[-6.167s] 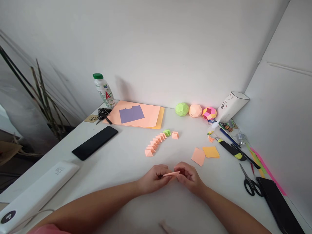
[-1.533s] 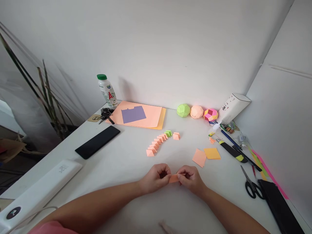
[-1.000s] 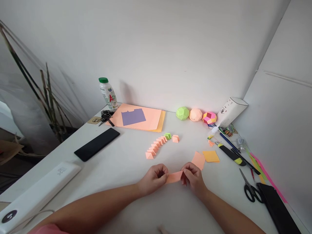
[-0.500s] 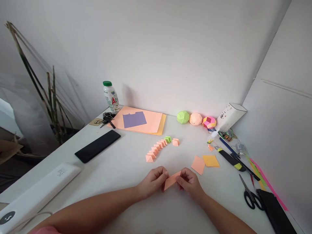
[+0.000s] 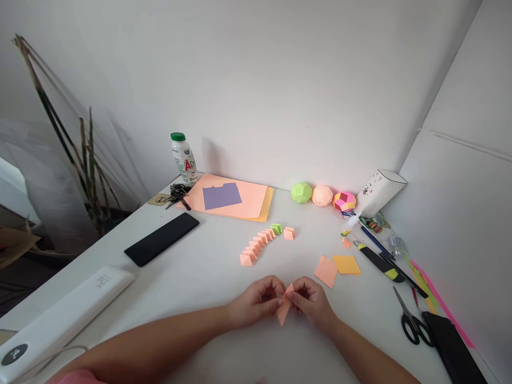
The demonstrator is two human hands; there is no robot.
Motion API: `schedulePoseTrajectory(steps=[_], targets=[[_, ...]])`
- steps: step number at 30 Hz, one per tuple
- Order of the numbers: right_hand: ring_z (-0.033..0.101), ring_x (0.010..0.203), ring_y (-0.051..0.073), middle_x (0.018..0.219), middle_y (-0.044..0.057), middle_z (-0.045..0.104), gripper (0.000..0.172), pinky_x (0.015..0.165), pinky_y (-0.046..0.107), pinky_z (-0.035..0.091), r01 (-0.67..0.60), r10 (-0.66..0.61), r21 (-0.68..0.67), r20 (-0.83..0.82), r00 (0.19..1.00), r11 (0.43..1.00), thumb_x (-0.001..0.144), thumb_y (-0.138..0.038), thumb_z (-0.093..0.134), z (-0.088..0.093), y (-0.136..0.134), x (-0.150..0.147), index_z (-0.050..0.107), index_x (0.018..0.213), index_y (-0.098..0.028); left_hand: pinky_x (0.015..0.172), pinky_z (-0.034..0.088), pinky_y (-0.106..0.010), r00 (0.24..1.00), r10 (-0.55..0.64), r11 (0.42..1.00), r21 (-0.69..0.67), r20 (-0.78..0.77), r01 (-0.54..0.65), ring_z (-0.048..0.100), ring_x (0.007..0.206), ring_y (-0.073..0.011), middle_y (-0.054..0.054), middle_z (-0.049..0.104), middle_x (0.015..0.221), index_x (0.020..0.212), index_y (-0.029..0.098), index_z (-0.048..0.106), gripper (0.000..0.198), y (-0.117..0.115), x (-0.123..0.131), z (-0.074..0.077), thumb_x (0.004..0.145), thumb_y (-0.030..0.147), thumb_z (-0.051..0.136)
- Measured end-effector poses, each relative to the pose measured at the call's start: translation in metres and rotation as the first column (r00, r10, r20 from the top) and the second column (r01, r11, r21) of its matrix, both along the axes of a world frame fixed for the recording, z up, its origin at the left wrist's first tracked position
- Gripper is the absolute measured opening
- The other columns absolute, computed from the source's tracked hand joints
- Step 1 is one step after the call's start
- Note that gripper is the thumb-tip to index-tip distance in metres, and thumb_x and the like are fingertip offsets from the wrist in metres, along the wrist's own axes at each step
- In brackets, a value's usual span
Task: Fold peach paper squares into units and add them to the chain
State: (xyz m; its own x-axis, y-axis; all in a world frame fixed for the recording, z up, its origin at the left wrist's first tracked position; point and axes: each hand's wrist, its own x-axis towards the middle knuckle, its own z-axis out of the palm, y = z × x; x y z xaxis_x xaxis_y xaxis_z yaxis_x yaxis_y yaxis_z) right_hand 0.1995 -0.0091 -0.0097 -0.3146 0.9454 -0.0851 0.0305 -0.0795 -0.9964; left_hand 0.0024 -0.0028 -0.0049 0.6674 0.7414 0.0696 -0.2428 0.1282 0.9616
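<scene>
Pinching a folded peach paper strip (image 5: 284, 313) by its far half with left hand (image 5: 256, 302) and right hand (image 5: 312, 302), slanting its long axis away from the back edge of the bench (image 5: 208, 266)

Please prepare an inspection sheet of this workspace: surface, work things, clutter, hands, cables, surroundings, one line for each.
Surface: white table, with items mostly along its back and sides.
Work things: folded peach paper in the hands; ahead, a curved row of small folded pieces, peach and green; a peach square beside a yellow-orange square.
Clutter: keys, bottle, black slab on the left; utility knife and scissors on the right.
Hands: left hand and right hand both pinch the folded paper.
Cables: one thin cable by the long white device; where it leads is not visible.
Surroundings: white wall behind, plant stems at left.
</scene>
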Motion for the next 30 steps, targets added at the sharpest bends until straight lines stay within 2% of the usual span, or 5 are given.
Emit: schedulePoseTrajectory(steps=[7, 11, 21, 24, 30], targets=[[0.046, 0.053, 0.009, 0.064, -0.002, 0.053, 0.021, 0.050, 0.022, 0.037, -0.033, 0.033, 0.029, 0.005, 0.999, 0.999, 0.078, -0.032, 0.067, 0.001, 0.001, 0.001, 0.054, 0.070, -0.017, 0.061, 0.042, -0.024, 0.978, 0.035, 0.980, 0.199, -0.204, 0.006, 0.050, 0.065, -0.0105, -0.002, 0.056, 0.085, 0.102, 0.018, 0.053, 0.028, 0.002, -0.003, -0.003, 0.083, 0.038, 0.057], [0.044, 0.056, 0.010, 0.065, -0.002, 0.050, 0.023, 0.052, 0.023, 0.034, -0.043, 0.039, 0.096, 0.045, 0.998, 0.994, 0.077, -0.032, 0.068, 0.006, 0.002, -0.001, 0.053, 0.066, -0.017, 0.062, 0.043, -0.024, 0.977, 0.055, 0.958, 0.285, -0.205, 0.006, 0.051, 0.068, -0.0102, -0.005, 0.050, 0.102, 0.102, 0.020, 0.056, 0.026, 0.003, -0.003, -0.003, 0.082, 0.036, 0.058], [0.044, 0.060, 0.012, 0.066, -0.002, 0.047, 0.027, 0.056, 0.025, 0.036, -0.070, 0.058, 0.196, 0.067, 0.996, 0.978, 0.076, -0.037, 0.068, 0.006, 0.003, -0.002, 0.053, 0.063, -0.018, 0.061, 0.044, -0.024, 0.962, 0.104, 0.916, 0.400, -0.253, 0.006, 0.051, 0.069, -0.0121, -0.007, 0.054, 0.099, 0.098, 0.017, 0.059, 0.025, 0.002, -0.001, -0.003, 0.080, 0.035, 0.060], [0.043, 0.060, 0.012, 0.067, -0.002, 0.048, 0.025, 0.056, 0.024, 0.035, -0.075, 0.061, 0.189, 0.079, 0.995, 0.979, 0.077, -0.035, 0.067, 0.008, 0.003, -0.002, 0.055, 0.064, -0.018, 0.059, 0.042, -0.023, 0.960, 0.100, 0.918, 0.395, -0.261, 0.011, 0.049, 0.065, -0.0114, -0.005, 0.056, 0.089, 0.095, 0.016, 0.058, 0.025, 0.001, -0.001, 0.000, 0.083, 0.038, 0.055], [0.042, 0.057, 0.011, 0.062, -0.002, 0.048, 0.023, 0.053, 0.023, 0.033, -0.074, 0.063, 0.122, 0.090, 0.994, 0.990, 0.079, -0.036, 0.065, 0.008, 0.001, -0.001, 0.058, 0.068, -0.017, 0.054, 0.037, -0.022, 0.968, -0.067, 0.963, 0.240, -0.243, 0.126, 0.042, 0.055, -0.0101, 0.001, 0.050, 0.063, 0.088, 0.014, 0.058, 0.034, 0.001, -0.002, 0.010, 0.091, 0.043, 0.040]])
